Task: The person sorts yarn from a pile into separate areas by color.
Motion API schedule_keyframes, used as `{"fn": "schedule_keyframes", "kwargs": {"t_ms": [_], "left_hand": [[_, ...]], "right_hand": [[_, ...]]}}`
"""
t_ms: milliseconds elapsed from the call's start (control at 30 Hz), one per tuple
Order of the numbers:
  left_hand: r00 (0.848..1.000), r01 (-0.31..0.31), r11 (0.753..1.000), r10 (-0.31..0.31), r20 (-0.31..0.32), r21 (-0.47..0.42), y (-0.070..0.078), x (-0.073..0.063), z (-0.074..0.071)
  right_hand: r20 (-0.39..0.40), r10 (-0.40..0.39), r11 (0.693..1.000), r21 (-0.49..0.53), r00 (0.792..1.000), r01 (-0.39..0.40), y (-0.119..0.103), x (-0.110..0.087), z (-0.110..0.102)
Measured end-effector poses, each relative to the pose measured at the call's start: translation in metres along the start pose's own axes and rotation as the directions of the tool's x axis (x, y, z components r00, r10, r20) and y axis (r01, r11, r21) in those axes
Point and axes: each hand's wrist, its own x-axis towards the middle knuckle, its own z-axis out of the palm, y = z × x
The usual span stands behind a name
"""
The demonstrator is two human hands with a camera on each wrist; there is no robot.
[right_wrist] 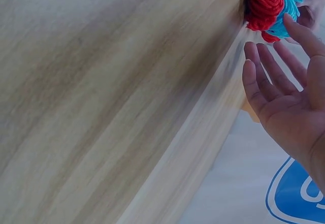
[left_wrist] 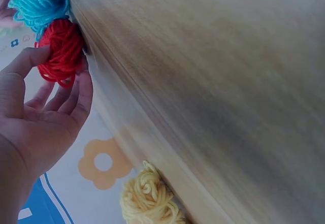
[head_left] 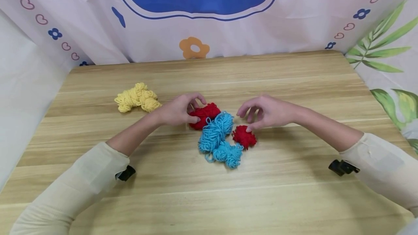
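Observation:
My left hand [head_left: 177,111] holds a red yarn bundle [head_left: 206,114] between thumb and fingers; in the left wrist view the thumb presses one side of this red yarn [left_wrist: 62,51] and the fingers reach round the other. Against it lies a bundle of light-blue yarn [head_left: 217,132], with a smaller blue lobe [head_left: 228,153] towards the front. A second red clump [head_left: 244,137] sits to the right of the blue yarn. Over that clump hovers my right hand [head_left: 269,112], fingers loosely bent and apart. Its thumb tip overlaps the clump's edge in the head view; whether it touches, I cannot tell.
A yellow yarn bundle [head_left: 138,98] lies at the back left of the wooden table [head_left: 209,202]. Behind the table's far edge hangs a printed cloth [head_left: 248,35]. Black clips [head_left: 125,173] show at both sleeves.

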Motion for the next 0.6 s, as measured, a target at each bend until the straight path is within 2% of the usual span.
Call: {"fn": "schedule_keyframes", "kwargs": {"t_ms": [400, 600], "left_hand": [[0.999, -0.005, 1.000, 0.005, -0.039, -0.009, -0.0048, 0.0004, -0.0016], [0.998, 0.021, 1.000, -0.022, -0.054, -0.016, -0.0042, 0.0016, -0.0031]], "right_hand": [[0.015, -0.007, 1.000, -0.004, 1.000, 0.007, -0.0009, -0.0024, 0.0030], [0.028, -0.002, 1.000, -0.009, 1.000, 0.003, -0.0020, -0.0031, 0.0035]]}}
